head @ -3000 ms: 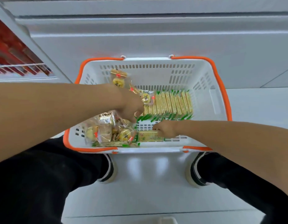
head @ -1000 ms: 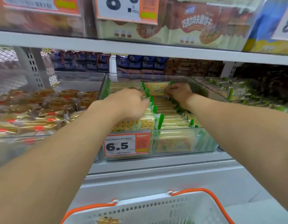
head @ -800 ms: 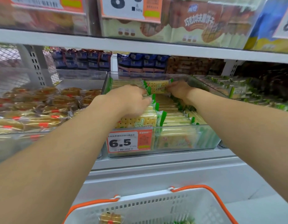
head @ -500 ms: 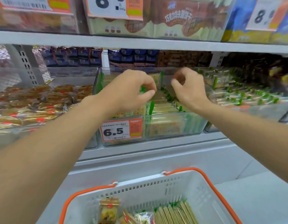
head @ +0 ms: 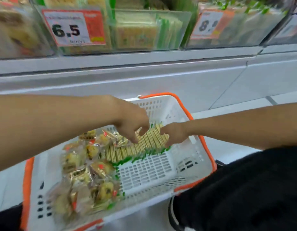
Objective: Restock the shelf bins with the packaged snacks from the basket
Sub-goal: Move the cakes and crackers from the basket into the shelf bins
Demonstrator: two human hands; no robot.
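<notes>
A black-trousered leg (head: 244, 189) fills the near right corner of the view, just beside the white basket (head: 144, 170) with its orange rim. In the basket's near left part lies a heap of clear-wrapped round pastries (head: 84, 174); toward its far side a row of green-edged cracker packs (head: 141, 145) stands on edge, and the near right part of the basket floor is bare.

Both bare forearms reach in from the sides over the basket. The left hand (head: 132, 124) hangs palm down, fingers loosely spread and pointing down onto the top of the cracker row. The right hand (head: 173, 135) comes in from the right, fingers curled at the row's far right end; whether it actually grips a pack cannot be told.

Beyond, clear shelf bins (head: 144, 29) hold more cracker packs behind a price tag (head: 72, 27) reading 6.5.
</notes>
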